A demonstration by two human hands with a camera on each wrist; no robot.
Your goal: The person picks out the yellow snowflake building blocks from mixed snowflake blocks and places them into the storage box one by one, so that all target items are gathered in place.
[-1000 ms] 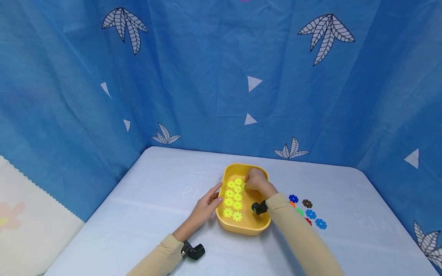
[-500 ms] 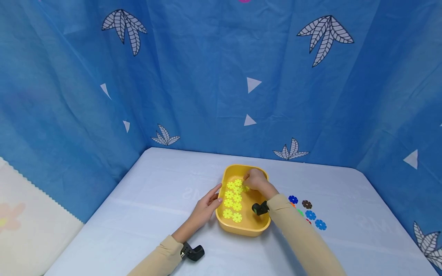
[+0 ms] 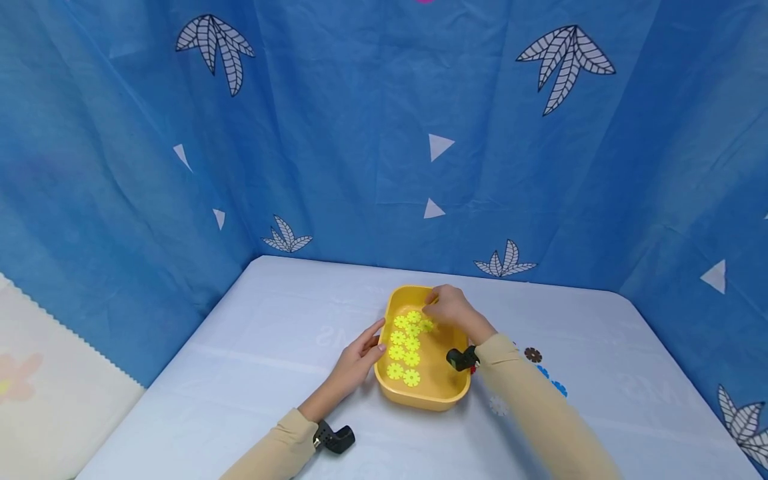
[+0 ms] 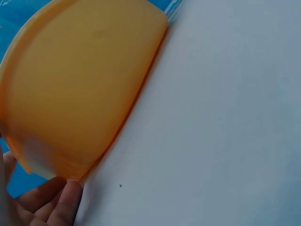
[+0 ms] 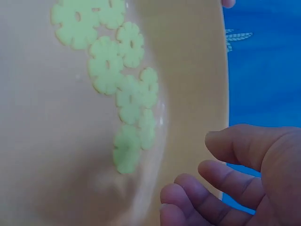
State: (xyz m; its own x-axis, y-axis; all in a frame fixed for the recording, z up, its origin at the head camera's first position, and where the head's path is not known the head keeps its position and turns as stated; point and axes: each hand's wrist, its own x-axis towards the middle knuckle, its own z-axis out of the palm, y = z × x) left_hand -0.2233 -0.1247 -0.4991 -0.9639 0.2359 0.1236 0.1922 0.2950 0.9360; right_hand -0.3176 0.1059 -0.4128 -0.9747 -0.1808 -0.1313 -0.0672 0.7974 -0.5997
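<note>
A yellow-orange plastic tub (image 3: 414, 402) stands on the white table, with several yellow snowflake discs (image 3: 411, 359) lying flat inside, mostly along its left half. My left hand (image 3: 354, 363) holds the tub's left side, thumb and forefinger at the rim; in the left wrist view its curled fingers (image 4: 68, 202) meet the outer wall. Over the tub's far right part hovers my right hand (image 3: 453, 308), fingers loosely bent and holding nothing. The right wrist view has this hand (image 5: 235, 176) above the inner wall, apart from the nearest yellow disc (image 5: 126, 149).
Right of the tub, partly hidden by the right sleeve, lie loose discs: a brown disc (image 3: 533, 354), a blue disc (image 3: 560, 387), a red disc (image 3: 473, 369) and a pale disc (image 3: 499, 405). A blue patterned curtain (image 3: 372, 133) stands behind the table.
My right hand has let go of a yellow disc at the far end of the group, then lifted and drawn back to the right. The left hand has stayed at the tub.
</note>
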